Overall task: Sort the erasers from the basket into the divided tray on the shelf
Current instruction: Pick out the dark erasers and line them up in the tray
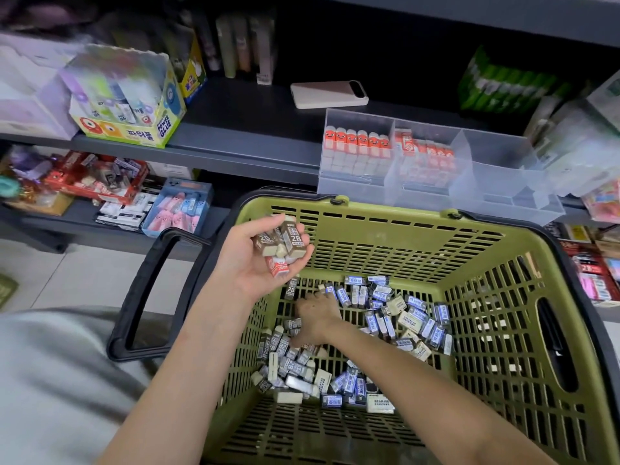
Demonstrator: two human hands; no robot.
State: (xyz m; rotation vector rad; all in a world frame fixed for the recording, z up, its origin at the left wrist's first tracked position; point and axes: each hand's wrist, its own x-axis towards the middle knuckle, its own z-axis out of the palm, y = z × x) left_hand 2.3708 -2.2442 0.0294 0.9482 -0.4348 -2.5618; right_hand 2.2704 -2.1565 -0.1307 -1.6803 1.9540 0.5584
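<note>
The loose erasers [396,317] lie scattered over the floor of the green basket [385,214], grey 2B sleeves mostly toward its left wall and blue-sleeved ones toward its middle and right. The right hand [315,317] reaches down inside the basket, fingers buried in the grey pile; whether it grips anything I cannot tell. The left hand [258,260] is held palm up over the basket's left rim, well apart from the right, fingers curled round a handful of erasers [285,241]: brown 2B ones and one red-and-white. Just beyond the basket's far rim the clear divided tray [523,199] sits on the dark shelf [241,142]; orange-topped erasers stand in its left compartment and red-and-white ones in its middle compartment. Farther behind the basket on that shelf lies a phone [328,94], and up to the basket's far left stands a glue box [131,129].
</note>
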